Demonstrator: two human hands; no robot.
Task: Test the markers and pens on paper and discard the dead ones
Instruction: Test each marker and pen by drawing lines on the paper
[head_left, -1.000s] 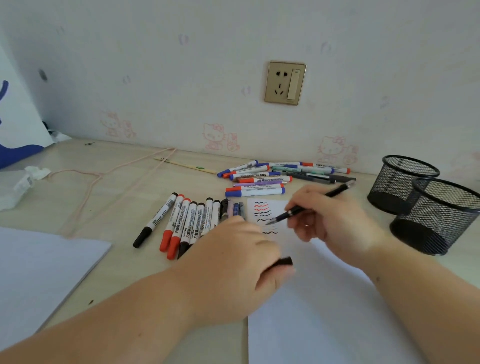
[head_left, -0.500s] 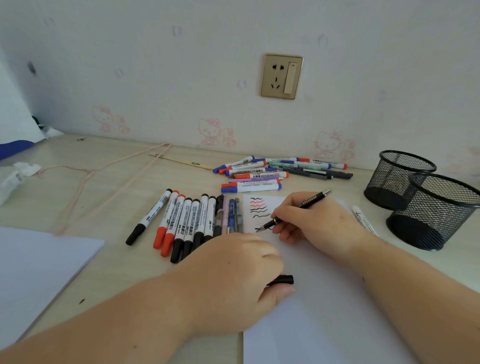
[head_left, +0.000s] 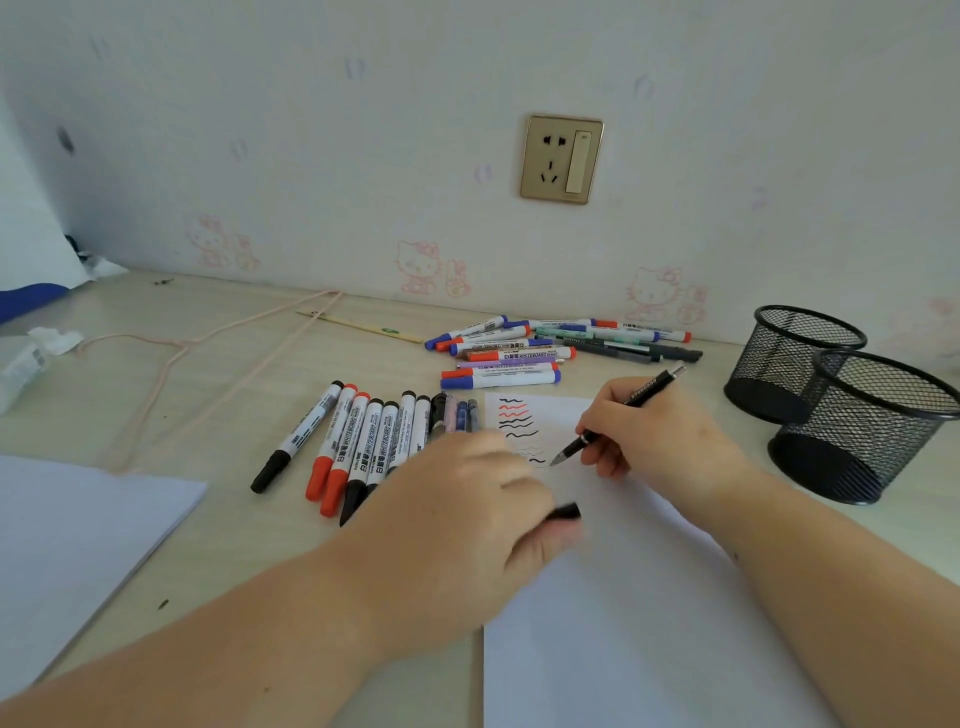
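Note:
My right hand (head_left: 654, 431) grips a black pen (head_left: 623, 413) with its tip on the white sheet of paper (head_left: 639, 597), beside a short fresh black squiggle under several red and black wavy test lines (head_left: 517, 418). My left hand (head_left: 457, 525) rests on the sheet's left edge and holds a black pen cap (head_left: 563, 512) between thumb and fingers. A row of black and red whiteboard markers (head_left: 358, 441) lies left of the sheet. A looser pile of markers and pens (head_left: 540, 345) lies behind the sheet near the wall.
Two black mesh pen cups (head_left: 852, 421) stand at the right. A second stack of white paper (head_left: 67, 545) lies at the left front. A pink cord (head_left: 208, 353) and a wooden stick (head_left: 358, 326) lie behind the markers. Crumpled tissue (head_left: 31, 358) sits at far left.
The right hand lowered the pen from mid-air onto the paper and drew a new short black squiggle below the earlier lines. The left hand stayed on the paper with the cap.

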